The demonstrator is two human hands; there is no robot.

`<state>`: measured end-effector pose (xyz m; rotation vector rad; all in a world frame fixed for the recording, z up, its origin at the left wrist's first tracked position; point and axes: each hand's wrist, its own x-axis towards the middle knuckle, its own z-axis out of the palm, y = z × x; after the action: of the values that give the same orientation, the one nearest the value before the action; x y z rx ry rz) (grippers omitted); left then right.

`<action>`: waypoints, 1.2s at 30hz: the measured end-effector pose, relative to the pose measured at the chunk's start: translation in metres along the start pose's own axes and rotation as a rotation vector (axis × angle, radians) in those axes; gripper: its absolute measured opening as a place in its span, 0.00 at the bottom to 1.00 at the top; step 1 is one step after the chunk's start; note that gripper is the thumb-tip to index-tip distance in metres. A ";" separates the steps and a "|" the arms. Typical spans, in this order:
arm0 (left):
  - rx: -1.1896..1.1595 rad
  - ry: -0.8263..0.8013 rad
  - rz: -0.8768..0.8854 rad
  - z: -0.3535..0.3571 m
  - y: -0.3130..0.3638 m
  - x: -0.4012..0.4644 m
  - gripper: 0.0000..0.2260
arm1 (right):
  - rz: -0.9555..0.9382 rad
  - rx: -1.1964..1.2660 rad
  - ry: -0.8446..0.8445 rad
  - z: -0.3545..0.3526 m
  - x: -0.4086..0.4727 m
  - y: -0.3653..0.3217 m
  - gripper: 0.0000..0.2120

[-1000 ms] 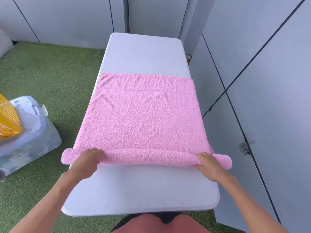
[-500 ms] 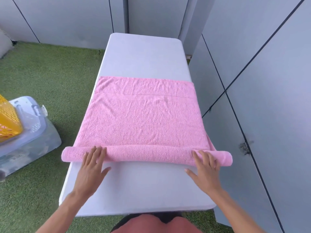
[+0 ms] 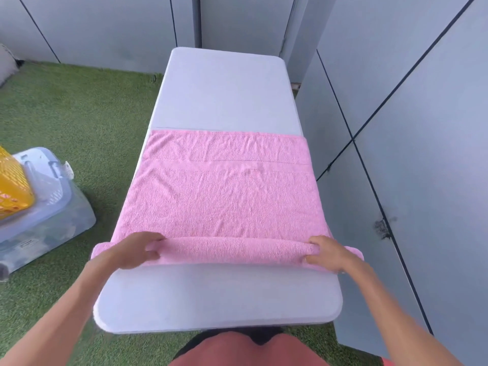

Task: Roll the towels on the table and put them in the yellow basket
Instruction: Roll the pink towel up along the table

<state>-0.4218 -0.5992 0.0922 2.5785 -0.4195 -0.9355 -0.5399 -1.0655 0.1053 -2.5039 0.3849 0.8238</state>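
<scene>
Pink towel point(image 3: 224, 202) lies flat across the white counter point(image 3: 224, 93), its near edge rolled into a tube. Left hand point(image 3: 134, 250) grips the roll's left end, fingers point(image 3: 153, 253) curled around it. Right hand point(image 3: 328, 253) grips the roll's right end, fingers curled likewise. Yellow basket point(image 3: 13, 186) sits on a clear bin point(image 3: 52, 207), well left of the counter on the grass.

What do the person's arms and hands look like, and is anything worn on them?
Both forearms are bare, with no sleeves in view. The left hand and the right hand are bare too: no gloves, and no ring, watch or bracelet can be seen. The picture is slightly blurred, so small items could be missed.
</scene>
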 end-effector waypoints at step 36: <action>0.147 0.552 0.199 0.047 0.005 0.005 0.29 | -0.064 -0.246 0.493 0.039 0.004 -0.019 0.29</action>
<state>-0.4503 -0.6167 0.0579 2.7138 -0.5817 -0.1112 -0.5478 -1.0303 0.0820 -2.9244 0.3780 0.2265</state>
